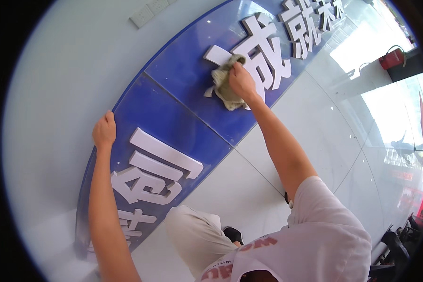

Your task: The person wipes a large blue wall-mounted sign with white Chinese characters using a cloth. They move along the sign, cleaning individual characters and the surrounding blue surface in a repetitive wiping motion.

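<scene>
A long blue sign board with raised white characters stands along the wall. My right hand is closed on a greenish-grey cloth, which lies bunched against a large white raised character and the blue surface beside it. My left hand is curled over the board's wall-side edge, to the left of the cloth; its fingertips are partly hidden. Between my arms, closer to me, another white raised character shows on the blue face.
A pale wall with a white socket plate rises behind the board. Glossy light floor tiles spread to the right. A red fire extinguisher is at the far right. My bent knee is close to the board.
</scene>
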